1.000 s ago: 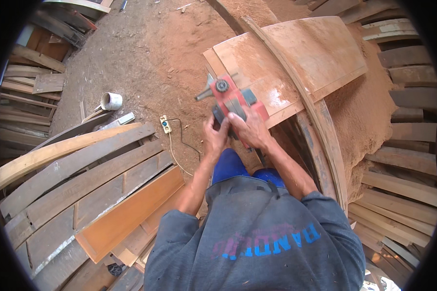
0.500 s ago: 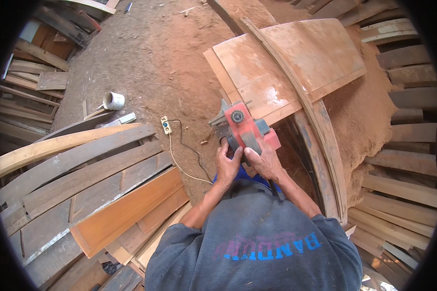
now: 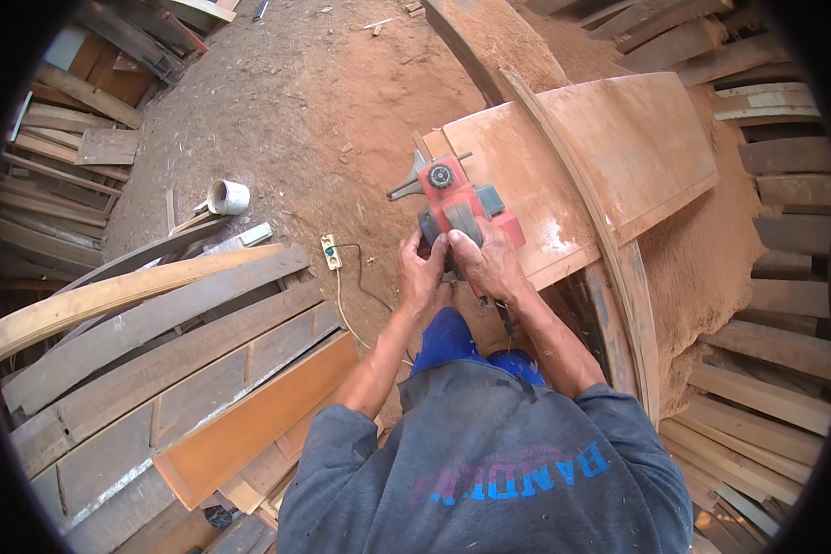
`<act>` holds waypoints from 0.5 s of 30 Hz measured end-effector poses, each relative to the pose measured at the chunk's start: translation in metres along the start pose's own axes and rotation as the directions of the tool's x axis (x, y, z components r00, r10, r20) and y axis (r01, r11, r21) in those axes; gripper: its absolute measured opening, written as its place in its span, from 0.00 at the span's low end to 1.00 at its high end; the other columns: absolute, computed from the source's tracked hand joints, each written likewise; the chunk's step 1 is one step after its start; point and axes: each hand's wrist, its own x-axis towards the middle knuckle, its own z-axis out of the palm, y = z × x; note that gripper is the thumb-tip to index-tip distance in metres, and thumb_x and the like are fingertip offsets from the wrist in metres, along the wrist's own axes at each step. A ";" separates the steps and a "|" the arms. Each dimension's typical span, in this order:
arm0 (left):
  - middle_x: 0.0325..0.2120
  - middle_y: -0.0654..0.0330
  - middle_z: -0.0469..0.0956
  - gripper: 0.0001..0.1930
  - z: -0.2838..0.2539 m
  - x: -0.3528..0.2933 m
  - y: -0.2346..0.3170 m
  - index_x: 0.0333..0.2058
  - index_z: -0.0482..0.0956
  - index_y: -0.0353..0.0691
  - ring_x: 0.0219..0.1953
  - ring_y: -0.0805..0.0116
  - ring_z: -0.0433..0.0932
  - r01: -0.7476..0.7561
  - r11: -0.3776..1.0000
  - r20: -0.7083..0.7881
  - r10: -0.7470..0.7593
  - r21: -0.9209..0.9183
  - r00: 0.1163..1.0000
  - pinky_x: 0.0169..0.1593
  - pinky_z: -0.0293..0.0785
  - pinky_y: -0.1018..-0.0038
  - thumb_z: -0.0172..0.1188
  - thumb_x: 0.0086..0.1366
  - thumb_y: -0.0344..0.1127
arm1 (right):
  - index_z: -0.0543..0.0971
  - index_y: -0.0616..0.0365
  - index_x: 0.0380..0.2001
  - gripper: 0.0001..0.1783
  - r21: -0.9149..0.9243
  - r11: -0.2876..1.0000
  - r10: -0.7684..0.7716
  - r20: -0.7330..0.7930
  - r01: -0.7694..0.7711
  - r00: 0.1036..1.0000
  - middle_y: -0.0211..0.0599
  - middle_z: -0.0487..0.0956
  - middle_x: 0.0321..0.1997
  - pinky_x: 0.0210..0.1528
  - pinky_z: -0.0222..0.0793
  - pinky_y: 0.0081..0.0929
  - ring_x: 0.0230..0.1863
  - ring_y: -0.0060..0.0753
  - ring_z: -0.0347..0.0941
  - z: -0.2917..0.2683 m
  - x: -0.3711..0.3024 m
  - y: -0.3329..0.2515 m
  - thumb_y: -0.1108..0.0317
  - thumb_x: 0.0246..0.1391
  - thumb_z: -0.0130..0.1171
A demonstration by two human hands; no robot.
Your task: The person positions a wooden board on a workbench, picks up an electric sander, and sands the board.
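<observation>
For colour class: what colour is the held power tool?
The power tool is mainly red; head view shows it.

Left grip (image 3: pixel 422 270), right grip (image 3: pixel 492 265), both on red planer (image 3: pixel 454 196)

There are two hands (image 3: pixel 421 269) (image 3: pixel 491 262), one planer (image 3: pixel 451 192), one bucket (image 3: pixel 234 198).

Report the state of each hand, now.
Left hand: closed on the red power tool, at its dark side.
Right hand: closed on the same tool, thumb on its grey top.
</observation>
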 end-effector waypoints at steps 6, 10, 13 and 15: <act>0.33 0.58 0.84 0.20 -0.014 0.049 0.032 0.48 0.82 0.30 0.35 0.72 0.82 0.004 0.992 0.028 -0.001 -0.123 1.000 0.40 0.79 0.72 0.65 0.68 0.43 | 0.78 0.69 0.41 0.34 -0.056 0.996 -0.079 -0.057 0.075 0.995 0.61 0.81 0.32 0.39 0.74 0.46 0.37 0.59 0.80 0.010 0.057 -0.011 0.41 0.62 0.58; 0.32 0.59 0.85 0.19 -0.021 0.095 0.034 0.47 0.82 0.31 0.32 0.74 0.81 -0.018 0.997 0.035 0.020 -0.070 0.999 0.38 0.79 0.73 0.65 0.68 0.43 | 0.77 0.70 0.40 0.33 -0.332 0.864 -0.426 -0.079 0.379 0.901 0.60 0.81 0.31 0.38 0.74 0.44 0.35 0.57 0.80 0.014 0.103 -0.007 0.42 0.62 0.58; 0.33 0.60 0.85 0.19 -0.030 0.132 0.037 0.48 0.82 0.32 0.33 0.76 0.81 0.014 0.990 0.052 -0.007 -0.142 0.999 0.38 0.79 0.74 0.64 0.69 0.43 | 0.77 0.71 0.41 0.32 -0.546 0.618 -0.651 0.048 0.566 0.758 0.58 0.81 0.31 0.38 0.75 0.43 0.35 0.54 0.81 0.015 0.138 -0.018 0.43 0.63 0.57; 0.33 0.60 0.84 0.20 -0.043 0.146 0.047 0.49 0.81 0.32 0.33 0.76 0.80 -0.036 0.996 0.023 0.038 -0.087 0.999 0.36 0.77 0.75 0.64 0.69 0.44 | 0.77 0.71 0.41 0.31 -0.029 0.986 -0.167 -0.005 0.166 0.986 0.57 0.81 0.33 0.38 0.75 0.44 0.35 0.50 0.81 0.013 0.145 -0.060 0.44 0.64 0.56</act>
